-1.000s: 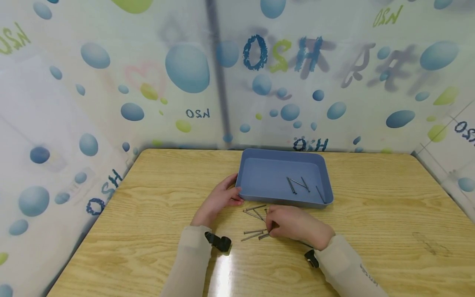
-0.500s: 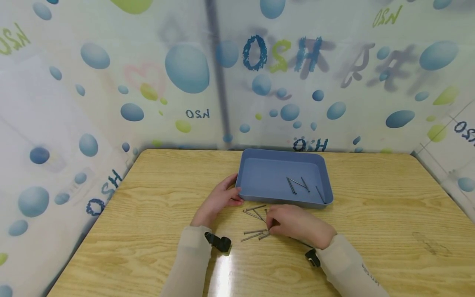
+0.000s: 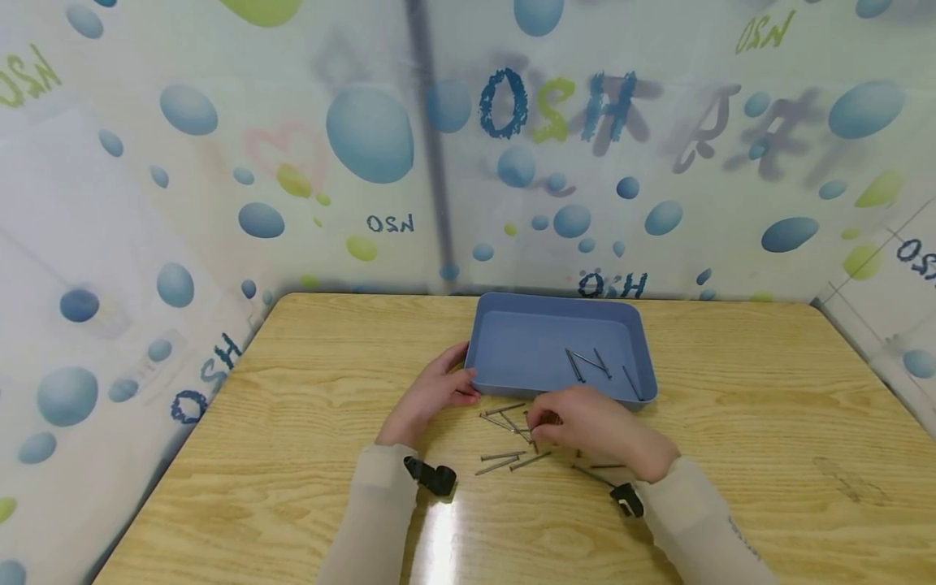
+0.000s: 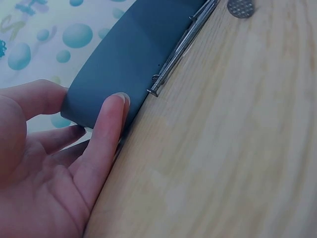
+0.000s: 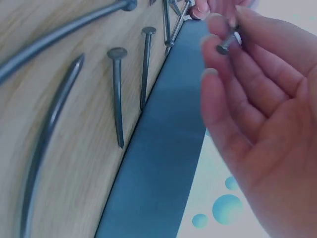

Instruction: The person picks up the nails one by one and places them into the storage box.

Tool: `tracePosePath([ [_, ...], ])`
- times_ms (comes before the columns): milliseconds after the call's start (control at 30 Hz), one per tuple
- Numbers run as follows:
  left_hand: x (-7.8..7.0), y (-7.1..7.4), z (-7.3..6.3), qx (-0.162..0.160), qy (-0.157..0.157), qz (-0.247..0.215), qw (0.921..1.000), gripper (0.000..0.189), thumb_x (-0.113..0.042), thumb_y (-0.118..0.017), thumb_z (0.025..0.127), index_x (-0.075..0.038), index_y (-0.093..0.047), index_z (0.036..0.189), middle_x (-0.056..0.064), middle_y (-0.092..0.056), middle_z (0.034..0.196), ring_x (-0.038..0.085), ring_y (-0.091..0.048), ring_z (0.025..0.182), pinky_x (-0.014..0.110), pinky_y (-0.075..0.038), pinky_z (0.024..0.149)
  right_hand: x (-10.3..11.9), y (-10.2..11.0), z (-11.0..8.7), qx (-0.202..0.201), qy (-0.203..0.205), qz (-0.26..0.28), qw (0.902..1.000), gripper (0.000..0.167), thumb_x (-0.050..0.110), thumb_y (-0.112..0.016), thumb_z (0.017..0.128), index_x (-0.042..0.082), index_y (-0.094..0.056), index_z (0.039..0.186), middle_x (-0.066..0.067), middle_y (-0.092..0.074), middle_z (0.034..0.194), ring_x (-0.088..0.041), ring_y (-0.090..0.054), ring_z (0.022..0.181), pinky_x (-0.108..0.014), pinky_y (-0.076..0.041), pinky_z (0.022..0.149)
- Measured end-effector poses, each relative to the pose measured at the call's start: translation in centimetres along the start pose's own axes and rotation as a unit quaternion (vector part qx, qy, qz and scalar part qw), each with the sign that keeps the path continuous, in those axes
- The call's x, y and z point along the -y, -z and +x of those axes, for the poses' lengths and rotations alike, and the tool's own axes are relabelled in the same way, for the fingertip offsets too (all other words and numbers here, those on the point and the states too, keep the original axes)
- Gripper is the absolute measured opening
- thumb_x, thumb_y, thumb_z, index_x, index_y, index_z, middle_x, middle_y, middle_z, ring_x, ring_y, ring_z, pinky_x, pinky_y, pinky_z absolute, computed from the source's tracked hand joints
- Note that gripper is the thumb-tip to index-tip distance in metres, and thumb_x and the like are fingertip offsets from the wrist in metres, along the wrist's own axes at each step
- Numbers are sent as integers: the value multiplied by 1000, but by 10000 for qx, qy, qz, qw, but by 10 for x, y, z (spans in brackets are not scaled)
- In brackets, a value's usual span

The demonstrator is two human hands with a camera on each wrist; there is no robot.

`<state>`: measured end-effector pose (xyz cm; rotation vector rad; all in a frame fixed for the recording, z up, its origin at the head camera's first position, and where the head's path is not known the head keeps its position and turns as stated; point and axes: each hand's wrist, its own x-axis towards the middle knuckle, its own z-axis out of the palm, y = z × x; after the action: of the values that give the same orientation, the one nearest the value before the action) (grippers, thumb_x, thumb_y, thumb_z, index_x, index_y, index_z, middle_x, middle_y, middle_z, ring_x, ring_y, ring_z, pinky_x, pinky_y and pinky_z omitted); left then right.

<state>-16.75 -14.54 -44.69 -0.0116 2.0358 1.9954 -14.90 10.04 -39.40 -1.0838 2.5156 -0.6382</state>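
Note:
My left hand (image 3: 433,393) grips the near left corner of a blue tray (image 3: 508,341). In the left wrist view its thumb (image 4: 106,124) lies against the tray's front wall, and the other fingers go round the corner. A nail (image 5: 225,47) is pinched between the thumb and finger of my right hand (image 3: 592,426), its head showing in the right wrist view. That hand hovers just in front of the tray, over the loose nails (image 3: 504,457) on the table. Several nails (image 3: 574,366) lie at the right end inside the tray.
The wooden table (image 3: 329,357) reaches back to a patterned curtain (image 3: 307,162). More nails (image 3: 595,475) lie under and beside my right wrist. In the right wrist view some nails (image 5: 117,94) lie close along the tray's front wall.
My right hand has lifted off the table nails and moved slightly back toward the tray with a nail, uncovering other nails. The left hand and tray have stayed put.

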Motion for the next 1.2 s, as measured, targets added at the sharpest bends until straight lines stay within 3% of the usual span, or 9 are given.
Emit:
tracePosePath([
  [367, 2, 1, 0, 22, -100, 22, 9999, 55, -11, -50, 90, -17, -29, 140, 6, -33, 139, 26, -59, 77, 35, -52, 71, -6, 4, 1, -787, -319, 335, 9958, 8, 22, -58, 88, 19, -56, 96, 12, -56, 77, -2, -50, 66, -24, -44, 58],
  [667, -2, 0, -2, 62, -67, 9, 10000, 56, -11, -51, 90, -16, -28, 141, 6, -32, 140, 29, -58, 80, 36, -52, 72, -20, 8, -2, -1716, -166, 189, 9848, 15, 18, -54, 90, 17, -63, 102, 5, -60, 90, -4, -51, 70, -25, -44, 59],
  [867, -20, -3, -14, 312, 2, -40, 9995, 58, -8, -47, 91, -9, -21, 142, 12, -25, 143, 41, -53, 90, 43, -49, 79, -30, 6, -1, -1954, -494, 298, 9790, 19, 17, -52, 91, 15, -63, 107, 6, -56, 95, -9, -50, 73, -27, -44, 59],
  [1067, -20, -3, -14, 319, -31, -60, 9995, 58, -7, -47, 91, -9, -21, 142, 13, -24, 143, 41, -54, 89, 43, -49, 79, -41, 5, -1, -2025, -481, 888, 9741, 30, 24, -47, 93, 12, -57, 120, 2, -56, 105, -13, -54, 87, -33, -47, 70],
  [1200, -20, -3, -13, 298, -7, -58, 9995, 57, -7, -47, 91, -9, -21, 142, 12, -25, 143, 38, -55, 87, 42, -49, 79, -46, 6, -3, -1959, -453, 1330, 9705, 34, 26, -44, 95, 12, -55, 123, -2, -58, 102, -14, -55, 80, -32, -46, 61],
])
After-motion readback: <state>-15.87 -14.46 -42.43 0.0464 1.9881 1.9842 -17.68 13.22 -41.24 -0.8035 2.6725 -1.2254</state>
